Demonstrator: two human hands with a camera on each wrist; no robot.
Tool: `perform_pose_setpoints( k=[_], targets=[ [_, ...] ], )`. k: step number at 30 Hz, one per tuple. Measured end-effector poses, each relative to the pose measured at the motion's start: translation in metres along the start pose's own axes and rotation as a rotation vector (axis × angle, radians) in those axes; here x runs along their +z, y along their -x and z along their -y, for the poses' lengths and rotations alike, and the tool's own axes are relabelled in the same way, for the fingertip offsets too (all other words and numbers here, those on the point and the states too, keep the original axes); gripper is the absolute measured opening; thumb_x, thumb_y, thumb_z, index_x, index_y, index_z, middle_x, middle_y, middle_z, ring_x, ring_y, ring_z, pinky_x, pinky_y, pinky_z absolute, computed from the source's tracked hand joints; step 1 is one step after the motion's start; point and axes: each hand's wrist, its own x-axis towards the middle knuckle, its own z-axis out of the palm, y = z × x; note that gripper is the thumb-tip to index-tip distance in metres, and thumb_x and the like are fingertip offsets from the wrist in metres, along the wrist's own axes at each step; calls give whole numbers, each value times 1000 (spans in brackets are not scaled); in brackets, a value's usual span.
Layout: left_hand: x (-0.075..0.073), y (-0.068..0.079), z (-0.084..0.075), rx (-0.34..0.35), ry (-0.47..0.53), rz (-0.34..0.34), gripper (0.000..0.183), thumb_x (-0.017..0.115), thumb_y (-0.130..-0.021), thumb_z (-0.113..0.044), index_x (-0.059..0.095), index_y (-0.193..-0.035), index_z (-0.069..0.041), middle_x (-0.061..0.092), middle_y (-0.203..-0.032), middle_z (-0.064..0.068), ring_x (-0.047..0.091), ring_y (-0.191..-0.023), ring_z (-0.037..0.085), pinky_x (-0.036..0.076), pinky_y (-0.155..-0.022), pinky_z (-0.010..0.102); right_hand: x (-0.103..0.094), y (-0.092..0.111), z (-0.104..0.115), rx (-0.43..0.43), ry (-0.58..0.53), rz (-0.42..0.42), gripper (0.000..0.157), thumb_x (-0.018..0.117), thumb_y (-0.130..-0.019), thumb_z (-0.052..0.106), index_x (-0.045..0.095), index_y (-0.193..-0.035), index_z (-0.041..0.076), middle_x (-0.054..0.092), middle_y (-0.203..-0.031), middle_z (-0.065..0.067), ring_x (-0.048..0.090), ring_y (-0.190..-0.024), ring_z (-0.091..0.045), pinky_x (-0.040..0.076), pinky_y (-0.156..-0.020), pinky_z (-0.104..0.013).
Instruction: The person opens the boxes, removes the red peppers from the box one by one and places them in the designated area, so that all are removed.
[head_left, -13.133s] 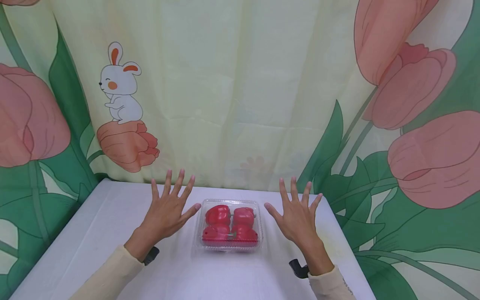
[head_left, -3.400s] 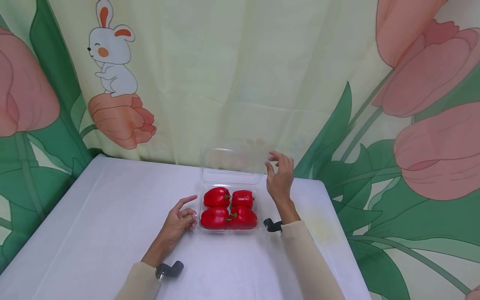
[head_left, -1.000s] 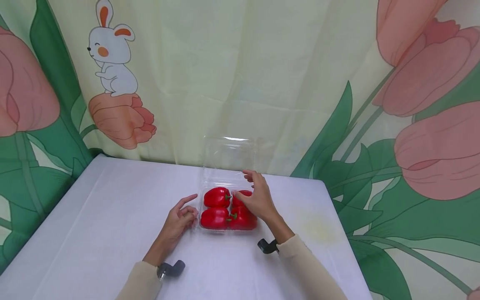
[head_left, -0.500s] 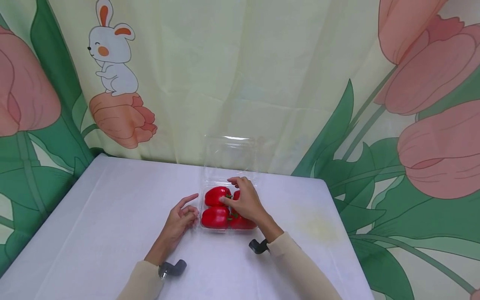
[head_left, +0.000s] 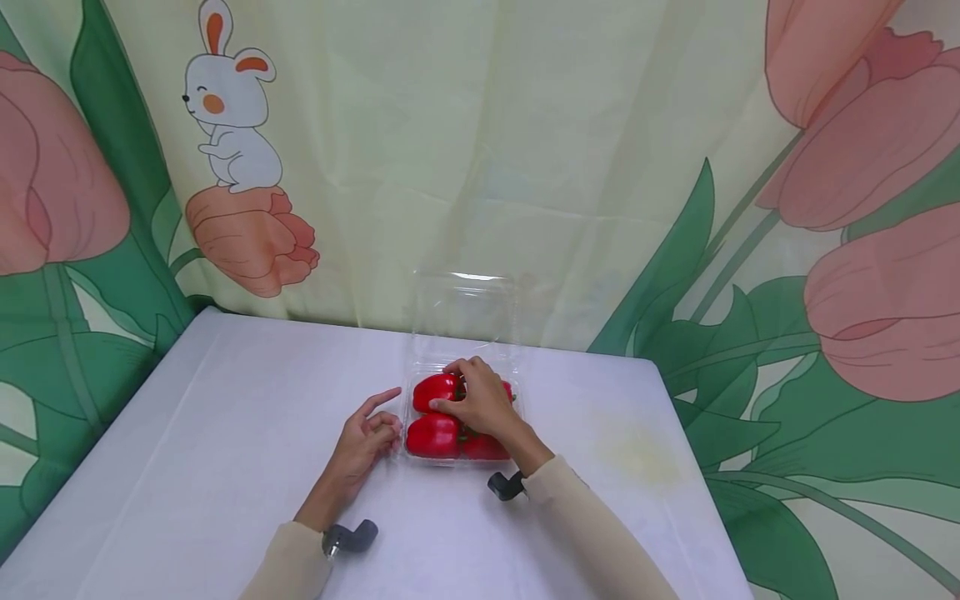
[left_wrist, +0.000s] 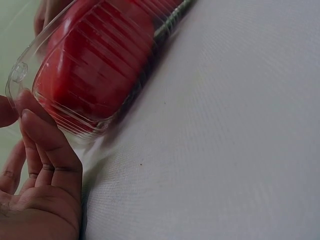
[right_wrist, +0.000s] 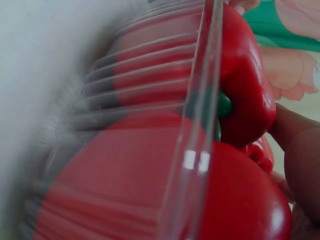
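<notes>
A clear plastic clamshell box (head_left: 450, 463) holds several red bell peppers with green stems. Its lid (head_left: 465, 304) stands raised at the back. My left hand (head_left: 360, 442) pinches the box's left rim; the left wrist view shows thumb and fingertips on the clear flange (left_wrist: 19, 72). Over the box, my right hand (head_left: 486, 402) grips the back-left bell pepper (head_left: 430, 392), thumb in front and fingers behind. The front-left bell pepper (head_left: 432, 437) lies in full sight. My right hand and wrist partly cover the front-right bell pepper (head_left: 482, 447) and back-right bell pepper (head_left: 509, 388).
A white cloth covers the table (head_left: 225, 433). Behind it hangs a curtain (head_left: 390, 167) printed with tulips and a rabbit; the raised lid is near it. Black wrist cameras (head_left: 356, 537) sit on both wrists, the right one close to the box's front.
The box was closed at first, then its lid was opened. Over the last second my right hand moved left from the back-right pepper to the back-left one. My left hand stayed at the rim.
</notes>
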Motion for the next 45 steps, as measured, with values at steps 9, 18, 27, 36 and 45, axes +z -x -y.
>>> perform_pose_setpoints(
  k=[9, 18, 27, 36, 45],
  targets=[
    [2, 1, 0, -11, 0, -6, 63, 70, -100, -7, 48, -156, -24, 67, -97, 2, 65, -76, 14, 59, -75, 19, -1, 0, 3, 3, -55, -11, 69, 96, -75, 29, 60, -133, 22, 58, -126, -5, 59, -117, -22, 65, -85, -43],
    [1, 1, 0, -3, 0, -5, 62, 68, -101, -5, 47, -156, -23, 67, -97, 2, 65, -77, 14, 59, -77, 20, -2, 4, 5, -18, -140, -80, 67, 96, -75, 28, 60, -131, 26, 56, -129, -1, 61, -120, -23, 66, -86, -41],
    [0, 0, 0, 11, 17, -1, 60, 66, -102, -4, 48, -156, -22, 66, -96, 1, 64, -79, 13, 59, -76, 19, -18, 12, 1, -40, -239, -139, 68, 96, -74, 28, 61, -133, 27, 57, -129, -1, 64, -117, -25, 66, -84, -42],
    [1, 1, -1, 20, 28, 7, 61, 65, -102, -3, 47, -157, -21, 66, -96, 1, 64, -79, 12, 59, -76, 19, -42, 20, -13, -58, -253, -230, 69, 96, -75, 23, 61, -134, 23, 57, -133, -3, 63, -126, -27, 66, -87, -46],
    [0, 2, -1, 13, 21, 3, 61, 64, -102, -3, 48, -157, -22, 66, -96, 0, 63, -79, 13, 58, -76, 19, -63, 32, -29, -35, -233, -304, 69, 97, -74, 25, 62, -134, 23, 57, -135, -1, 60, -127, -24, 64, -95, -47]
  ],
)
